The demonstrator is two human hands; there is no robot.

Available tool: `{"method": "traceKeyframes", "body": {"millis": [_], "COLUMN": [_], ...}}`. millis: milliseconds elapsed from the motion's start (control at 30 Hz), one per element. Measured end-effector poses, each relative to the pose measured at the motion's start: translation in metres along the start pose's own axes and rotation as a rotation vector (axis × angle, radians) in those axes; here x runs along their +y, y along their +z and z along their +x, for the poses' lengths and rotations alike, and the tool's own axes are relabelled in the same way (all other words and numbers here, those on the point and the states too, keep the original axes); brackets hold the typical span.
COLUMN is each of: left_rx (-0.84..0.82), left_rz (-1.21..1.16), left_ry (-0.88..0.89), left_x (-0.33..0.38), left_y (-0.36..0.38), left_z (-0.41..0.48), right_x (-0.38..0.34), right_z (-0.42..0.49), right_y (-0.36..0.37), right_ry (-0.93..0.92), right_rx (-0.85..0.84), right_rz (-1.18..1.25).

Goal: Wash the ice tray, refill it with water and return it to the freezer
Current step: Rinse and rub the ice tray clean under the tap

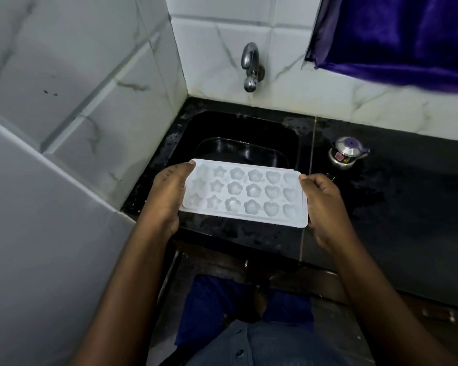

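Note:
A white ice tray (245,192) with star, flower and heart shaped cups is held level over the front edge of a black sink (238,128). My left hand (167,196) grips its left end, thumb on the top rim. My right hand (325,199) grips its right end, thumb on the rim. A metal tap (250,66) juts from the tiled wall above the sink, with no water running. Whether the cups hold water I cannot tell.
A black stone counter (394,207) runs to the right, wet near the sink, with a small steel pot with a purple-knobbed lid (347,153) on it. White marble tiles (77,75) close the left side. A purple curtain (397,35) hangs at top right.

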State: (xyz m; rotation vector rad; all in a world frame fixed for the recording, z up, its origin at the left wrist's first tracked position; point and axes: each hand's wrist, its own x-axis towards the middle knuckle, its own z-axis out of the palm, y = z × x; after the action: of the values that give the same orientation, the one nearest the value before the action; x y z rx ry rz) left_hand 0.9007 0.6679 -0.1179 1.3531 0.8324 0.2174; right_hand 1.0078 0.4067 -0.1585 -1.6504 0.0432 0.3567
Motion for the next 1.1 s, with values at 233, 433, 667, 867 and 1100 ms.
{"method": "traceKeyframes", "body": {"millis": [233, 433, 667, 867, 1100], "left_rx": [-0.020, -0.016, -0.026, -0.024, -0.005], "left_rz": [0.013, 0.045, 0.040, 0.029, 0.032], "left_ry": [-0.039, -0.044, -0.050, -0.082, 0.015], "left_x": [0.013, 0.017, 0.019, 0.018, 0.007], "left_y": [0.014, 0.025, 0.031, 0.037, 0.034], "left_z": [0.023, 0.049, 0.095, 0.151, 0.218], "right_x": [-0.002, 0.002, -0.005, -0.002, 0.002], "right_z": [0.034, 0.069, 0.097, 0.126, 0.159], "right_y": [-0.001, -0.003, 0.006, 0.021, 0.043], "right_ry": [-0.011, -0.018, 0.002, 0.037, -0.054], "right_rx": [-0.010, -0.001, -0.005, 0.008, 0.010], "right_rz": [0.022, -0.014, 0.051, 0.017, -0.178]}}
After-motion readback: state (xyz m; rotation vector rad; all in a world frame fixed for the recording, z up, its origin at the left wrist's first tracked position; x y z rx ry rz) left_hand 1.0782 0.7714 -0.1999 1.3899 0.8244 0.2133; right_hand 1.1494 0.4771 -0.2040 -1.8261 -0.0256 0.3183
